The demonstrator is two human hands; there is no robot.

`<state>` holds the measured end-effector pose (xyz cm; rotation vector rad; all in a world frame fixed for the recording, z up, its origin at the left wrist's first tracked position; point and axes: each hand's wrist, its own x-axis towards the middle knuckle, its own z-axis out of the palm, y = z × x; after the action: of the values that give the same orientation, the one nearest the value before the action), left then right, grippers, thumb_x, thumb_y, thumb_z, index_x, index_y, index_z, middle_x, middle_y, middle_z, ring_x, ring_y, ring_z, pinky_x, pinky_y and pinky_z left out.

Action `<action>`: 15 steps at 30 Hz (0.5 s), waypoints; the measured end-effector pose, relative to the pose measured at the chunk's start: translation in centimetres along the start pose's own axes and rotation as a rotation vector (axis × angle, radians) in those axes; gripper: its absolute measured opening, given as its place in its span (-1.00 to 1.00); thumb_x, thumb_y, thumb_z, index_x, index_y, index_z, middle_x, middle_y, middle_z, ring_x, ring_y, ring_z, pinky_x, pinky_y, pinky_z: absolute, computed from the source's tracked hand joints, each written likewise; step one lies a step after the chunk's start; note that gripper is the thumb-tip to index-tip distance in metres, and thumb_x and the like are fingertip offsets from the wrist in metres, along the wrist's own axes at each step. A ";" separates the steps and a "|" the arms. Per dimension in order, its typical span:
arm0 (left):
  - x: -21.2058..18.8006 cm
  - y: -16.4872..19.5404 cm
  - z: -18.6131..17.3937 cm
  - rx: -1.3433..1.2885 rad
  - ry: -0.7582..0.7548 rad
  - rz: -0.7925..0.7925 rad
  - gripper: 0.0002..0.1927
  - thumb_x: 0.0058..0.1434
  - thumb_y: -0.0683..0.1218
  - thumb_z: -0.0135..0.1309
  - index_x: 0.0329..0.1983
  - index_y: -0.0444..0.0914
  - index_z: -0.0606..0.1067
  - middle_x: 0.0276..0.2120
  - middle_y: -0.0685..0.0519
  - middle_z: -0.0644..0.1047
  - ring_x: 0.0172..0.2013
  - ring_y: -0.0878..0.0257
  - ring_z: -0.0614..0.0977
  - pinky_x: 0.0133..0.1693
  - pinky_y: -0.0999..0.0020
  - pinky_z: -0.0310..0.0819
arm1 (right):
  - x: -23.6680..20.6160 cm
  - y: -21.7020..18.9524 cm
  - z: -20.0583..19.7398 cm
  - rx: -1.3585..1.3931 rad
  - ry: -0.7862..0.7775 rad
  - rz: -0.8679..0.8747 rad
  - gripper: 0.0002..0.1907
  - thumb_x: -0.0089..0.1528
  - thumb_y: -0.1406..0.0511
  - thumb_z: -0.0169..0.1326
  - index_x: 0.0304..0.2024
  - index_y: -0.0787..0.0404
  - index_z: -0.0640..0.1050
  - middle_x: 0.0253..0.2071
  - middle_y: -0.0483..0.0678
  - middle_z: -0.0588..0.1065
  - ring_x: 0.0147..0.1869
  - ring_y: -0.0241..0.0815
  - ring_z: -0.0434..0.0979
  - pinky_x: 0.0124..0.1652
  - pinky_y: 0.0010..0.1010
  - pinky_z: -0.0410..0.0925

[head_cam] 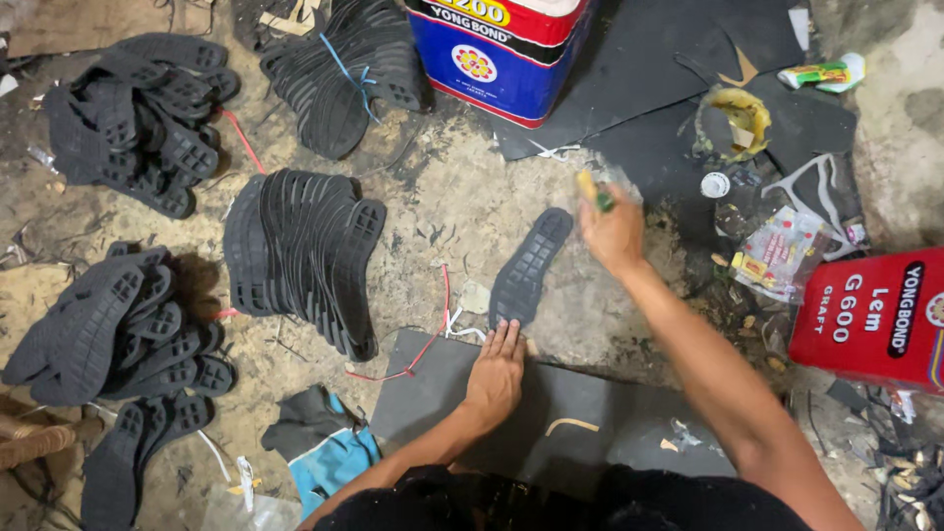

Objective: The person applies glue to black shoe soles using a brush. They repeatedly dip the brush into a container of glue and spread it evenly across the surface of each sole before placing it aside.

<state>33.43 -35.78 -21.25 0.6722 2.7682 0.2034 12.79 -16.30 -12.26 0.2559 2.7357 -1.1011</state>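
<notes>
Head view: left hand lies flat, pinning the near end of a black sole on the floor; right hand grips a small brush beyond it. Judged best: keep the sole pinned, stroke evenly.

Seen from above, the left hand presses flat, palm down, fingers together and pointing away from the body, forearm angling in from below. The right arm stretches further out, bare to the elbow, its hand raised with fingers curled closed in a grip.
</notes>
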 end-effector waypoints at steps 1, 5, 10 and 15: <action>0.1 -0.1 0.0 -0.008 -0.004 -0.005 -0.35 0.24 -0.12 -0.14 0.39 -0.46 0.24 0.47 -0.31 0.10 0.47 -0.16 0.09 0.43 0.01 -0.13 | -0.2 -0.6 0.5 0.000 0.036 -0.040 -0.78 0.38 0.17 0.09 -0.08 0.17 0.55 -0.27 0.06 0.61 -0.24 -0.11 0.60 -0.22 -0.22 0.46; 0.7 -0.3 -0.2 -0.072 -0.025 -0.006 -0.34 0.22 -0.12 -0.13 0.40 -0.45 0.20 0.43 -0.34 0.11 0.45 -0.20 0.08 0.39 -0.03 -0.12 | -2.1 -1.2 4.1 -0.283 -0.235 -0.856 -0.57 0.26 0.14 0.12 0.17 0.05 0.55 -0.08 0.03 0.59 -0.02 -0.07 0.55 -0.05 -0.16 0.43; 1.2 -0.4 -0.1 0.012 0.022 0.002 -0.39 0.22 -0.12 -0.12 0.35 -0.44 0.25 0.44 -0.35 0.15 0.44 -0.20 0.13 0.38 -0.02 -0.05 | 2.0 1.6 4.1 -0.235 -0.008 -0.789 -0.72 0.28 0.17 0.17 0.02 0.04 0.63 -0.04 0.01 0.62 -0.06 0.00 0.60 -0.09 -0.19 0.46; 1.8 -0.2 0.0 -0.040 0.007 -0.005 -0.44 0.25 -0.11 -0.13 0.30 -0.47 0.30 0.44 -0.34 0.16 0.44 -0.21 0.15 0.39 -0.03 -0.02 | 2.7 2.2 2.8 -0.029 0.102 -0.314 -0.68 0.30 0.15 0.15 -0.06 0.25 0.59 -0.18 0.09 0.60 -0.15 0.05 0.63 -0.12 -0.19 0.46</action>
<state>31.86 -35.14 -21.74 0.6550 2.7648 0.2599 10.98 -16.44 -16.33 -0.1311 2.9516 -1.1471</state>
